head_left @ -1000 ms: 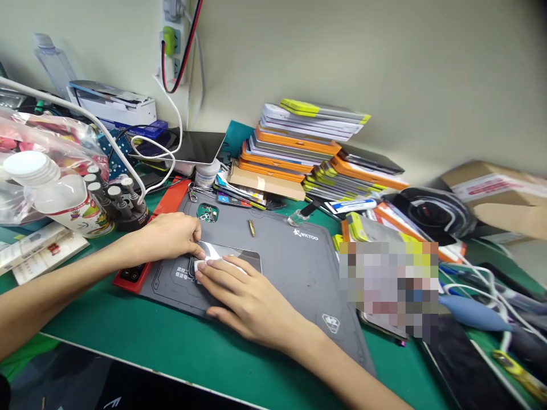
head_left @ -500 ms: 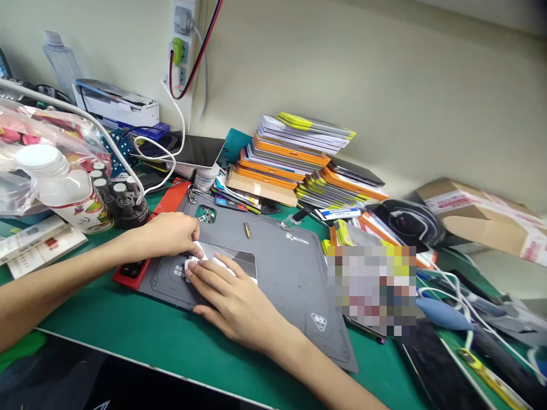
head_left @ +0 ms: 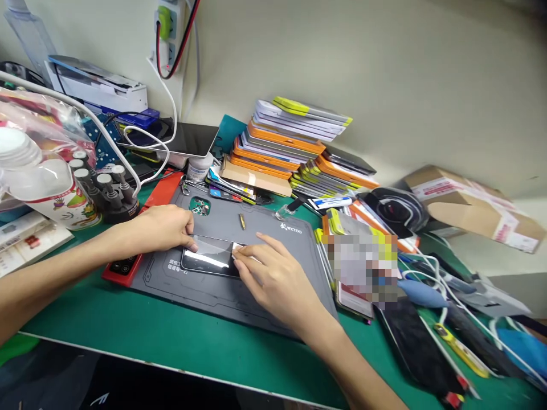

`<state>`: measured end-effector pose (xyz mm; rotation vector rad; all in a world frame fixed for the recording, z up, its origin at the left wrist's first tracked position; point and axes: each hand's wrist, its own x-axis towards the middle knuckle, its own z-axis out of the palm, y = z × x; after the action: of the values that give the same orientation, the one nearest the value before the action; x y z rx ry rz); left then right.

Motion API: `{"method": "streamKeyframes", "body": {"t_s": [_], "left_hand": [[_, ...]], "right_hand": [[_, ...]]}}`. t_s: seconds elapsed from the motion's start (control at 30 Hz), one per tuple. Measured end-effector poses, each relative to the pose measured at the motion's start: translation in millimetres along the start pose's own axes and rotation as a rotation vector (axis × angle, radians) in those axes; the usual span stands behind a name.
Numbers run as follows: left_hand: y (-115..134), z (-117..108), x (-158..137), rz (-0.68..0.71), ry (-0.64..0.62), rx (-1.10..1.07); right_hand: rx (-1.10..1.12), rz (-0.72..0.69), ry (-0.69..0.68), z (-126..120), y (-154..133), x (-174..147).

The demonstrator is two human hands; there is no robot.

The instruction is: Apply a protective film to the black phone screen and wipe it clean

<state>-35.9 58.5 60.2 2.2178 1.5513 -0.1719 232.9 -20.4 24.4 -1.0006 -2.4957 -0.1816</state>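
Observation:
A phone (head_left: 209, 261) with a dark glossy screen lies flat on a grey work mat (head_left: 277, 250). At its left end, my left hand (head_left: 166, 228) is closed with curled fingers, its thumb pressed on the screen's upper left corner. My right hand (head_left: 276, 276) covers the right end and presses a folded white wipe (head_left: 236, 248) against the glass. Only a small part of the wipe shows past the fingers. Behind the phone, a short brass-coloured piece (head_left: 242, 221) lies on the mat, and small metal parts (head_left: 200, 206) sit in the mat's recess.
Stacked flat boxes (head_left: 282, 148) stand against the wall. To the left are a white-capped plastic jar (head_left: 60, 188) and a screwdriver holder (head_left: 106, 193). Cables, a dark flat panel (head_left: 414, 347) and a yellow cutter (head_left: 461, 350) lie at right.
My right hand has slid the wipe rightwards along the phone, away from my left hand, baring most of the screen. My left hand stays at the left end. The camera view has shifted slightly.

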Motion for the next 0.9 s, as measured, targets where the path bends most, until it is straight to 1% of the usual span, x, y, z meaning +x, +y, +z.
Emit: {"method": "streamKeyframes", "body": {"t_s": [0.37,0.57,0.9], "left_hand": [[-23,5,10,0.11,0.029,-0.02],[-24,6,13,0.123,0.06,-0.003],[-26,8,17,0.145,0.066,-0.003]], "right_hand": [[0.163,0.055,-0.012,8,2,4],[0.154,0.053,0.004,12,3,3],[0.178,0.024,-0.011,18,0,7]]}}
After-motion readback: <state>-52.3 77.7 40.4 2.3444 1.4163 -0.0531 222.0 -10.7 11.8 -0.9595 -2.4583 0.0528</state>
